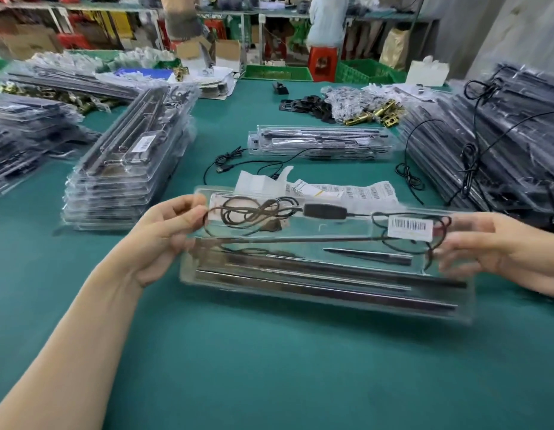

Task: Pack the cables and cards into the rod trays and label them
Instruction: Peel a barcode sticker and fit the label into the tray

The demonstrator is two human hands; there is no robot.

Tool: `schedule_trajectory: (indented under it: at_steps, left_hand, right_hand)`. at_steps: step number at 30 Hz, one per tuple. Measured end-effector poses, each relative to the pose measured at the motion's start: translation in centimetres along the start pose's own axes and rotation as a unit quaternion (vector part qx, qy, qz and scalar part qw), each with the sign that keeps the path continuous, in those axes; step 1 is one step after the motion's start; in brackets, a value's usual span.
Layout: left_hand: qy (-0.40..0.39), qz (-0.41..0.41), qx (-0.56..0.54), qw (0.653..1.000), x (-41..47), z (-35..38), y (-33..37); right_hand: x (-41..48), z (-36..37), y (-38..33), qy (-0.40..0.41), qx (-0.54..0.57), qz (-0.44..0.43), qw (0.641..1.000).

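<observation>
Green worktop (269,367) lies under the clear rod tray (469,302), cable (248,212) coiled inside, long axis running left to right: the left hand (164,234) pinches its left end in a closed grip, while the right hand (486,246), its grip curled on the right end, is nearer the barcode label (410,226).

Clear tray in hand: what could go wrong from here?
1. The clear tray hangs tilted, with the left hand and right hand pinching only its ends; it may flex and the rods shift.
2. The cable loops out to the tray's left edge beside the left hand and could snag or slip out.
</observation>
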State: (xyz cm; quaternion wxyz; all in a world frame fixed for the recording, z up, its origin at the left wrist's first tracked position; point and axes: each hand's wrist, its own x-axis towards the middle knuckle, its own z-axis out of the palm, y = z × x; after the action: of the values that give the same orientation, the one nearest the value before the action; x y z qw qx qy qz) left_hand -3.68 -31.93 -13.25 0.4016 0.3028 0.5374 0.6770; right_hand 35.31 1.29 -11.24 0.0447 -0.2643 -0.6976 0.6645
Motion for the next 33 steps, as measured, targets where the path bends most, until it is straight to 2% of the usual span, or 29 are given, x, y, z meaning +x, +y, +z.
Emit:
schedule_trajectory:
  at_steps: [2,5,7,10,12,15,16,19,21,22,25,29,33]
  left_hand:
    - [-0.039,-0.024,-0.014,0.999,-0.4,-0.4,0.5]
    - [-0.107,-0.063,-0.023,0.992,-1.4,-0.7,1.1]
    - [-0.097,-0.082,-0.020,0.992,-2.1,-0.9,1.2]
    - [-0.036,-0.081,-0.005,0.996,-3.3,-1.2,1.6]
    - [-0.013,-0.058,-0.049,0.997,-4.0,-0.8,2.2]
    - [-0.061,-0.061,-0.173,0.981,-4.7,-0.3,3.6]
    - [-0.054,-0.051,-0.206,0.976,-4.9,-0.3,4.2]
    - [0.042,-0.034,-0.261,0.964,-3.8,-1.3,5.9]
    - [0.191,0.063,-0.166,0.965,-2.7,-1.5,7.1]
    - [0.219,0.093,-0.152,0.959,-2.1,-1.6,7.6]
    - [0.278,0.130,-0.149,0.940,0.5,-1.3,9.4]
    - [0.383,0.125,-0.139,0.904,3.5,-1.1,10.6]
    - [0.422,0.114,-0.146,0.887,5.1,-1.8,11.1]
  right_hand:
    - [0.1,1.3,-0.5,0.081,0.052,-0.065,0.993]
    - [0.6,3.3,-3.8,0.161,0.062,-0.104,0.979]
    - [1.0,4.1,-6.5,0.160,0.040,-0.099,0.981]
    - [1.6,4.9,-10.1,0.150,0.003,-0.065,0.987]
    - [2.2,5.4,-11.8,0.157,0.003,-0.050,0.986]
    - [2.6,6.2,-12.5,0.142,0.087,-0.074,0.983]
    - [2.6,6.4,-12.2,0.140,0.119,-0.088,0.979]
    - [2.4,7.5,-9.8,0.170,0.175,-0.096,0.965]
    - [2.4,8.7,-7.4,0.188,0.188,-0.075,0.961]
    - [2.4,9.4,-6.1,0.190,0.191,-0.062,0.961]
    - [2.1,11.5,-2.7,0.189,0.195,-0.041,0.962]
    - [1.6,13.4,-0.4,0.192,0.221,-0.048,0.955]
    - [1.3,14.2,0.3,0.192,0.241,-0.061,0.949]
